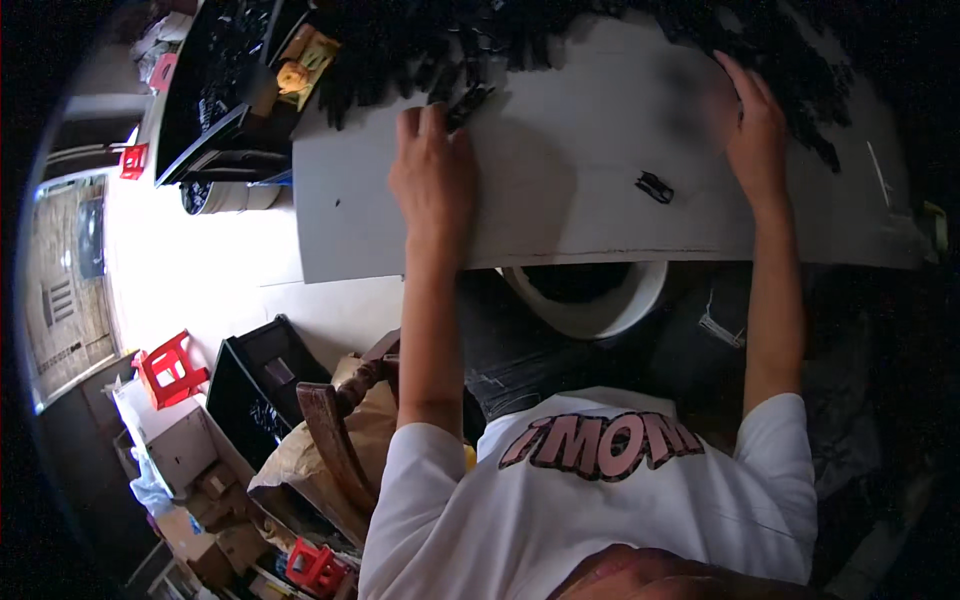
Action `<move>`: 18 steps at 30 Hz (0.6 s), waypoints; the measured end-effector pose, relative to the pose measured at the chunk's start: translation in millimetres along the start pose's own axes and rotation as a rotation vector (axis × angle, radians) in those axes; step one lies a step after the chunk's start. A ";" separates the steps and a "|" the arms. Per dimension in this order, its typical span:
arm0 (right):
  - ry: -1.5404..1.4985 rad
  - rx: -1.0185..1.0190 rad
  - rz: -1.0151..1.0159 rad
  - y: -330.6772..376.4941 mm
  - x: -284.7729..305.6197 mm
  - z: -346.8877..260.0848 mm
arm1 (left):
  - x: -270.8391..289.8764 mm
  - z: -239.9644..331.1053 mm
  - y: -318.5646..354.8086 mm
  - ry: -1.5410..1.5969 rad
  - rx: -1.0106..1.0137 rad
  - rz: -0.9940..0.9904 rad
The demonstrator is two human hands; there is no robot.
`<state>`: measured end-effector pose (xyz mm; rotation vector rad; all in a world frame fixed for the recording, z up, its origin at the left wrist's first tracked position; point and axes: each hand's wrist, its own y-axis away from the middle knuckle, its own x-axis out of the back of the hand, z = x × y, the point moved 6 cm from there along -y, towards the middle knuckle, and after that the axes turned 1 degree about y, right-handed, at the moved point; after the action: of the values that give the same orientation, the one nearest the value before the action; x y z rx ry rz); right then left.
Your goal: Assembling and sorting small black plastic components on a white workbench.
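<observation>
Forearms forward, bare left hand bent beside a slim black plastic-looking piece, bare right hand extended; cannot tell either grip.

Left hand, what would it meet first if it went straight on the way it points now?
The left hand would most likely meet the heap of black pieces ahead; depth there is hard to judge.
</observation>
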<state>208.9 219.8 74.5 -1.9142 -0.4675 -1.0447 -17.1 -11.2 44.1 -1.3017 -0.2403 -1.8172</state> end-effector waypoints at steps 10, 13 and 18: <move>-0.181 -0.040 -0.222 67.1 10.1 -69.8 | -16.7 24.8 28.8 0.795 -0.066 -0.196; -0.118 -0.044 -0.285 65.5 4.0 -77.6 | -17.1 39.3 37.2 0.793 -0.028 -0.283; -0.041 -0.049 -0.374 65.1 -9.1 -87.2 | -28.7 39.0 46.4 0.773 0.078 -0.398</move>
<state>204.5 112.3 55.8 -1.9379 -0.8537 -1.2643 45.5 -1.1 22.5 -0.4375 -0.1416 -2.4755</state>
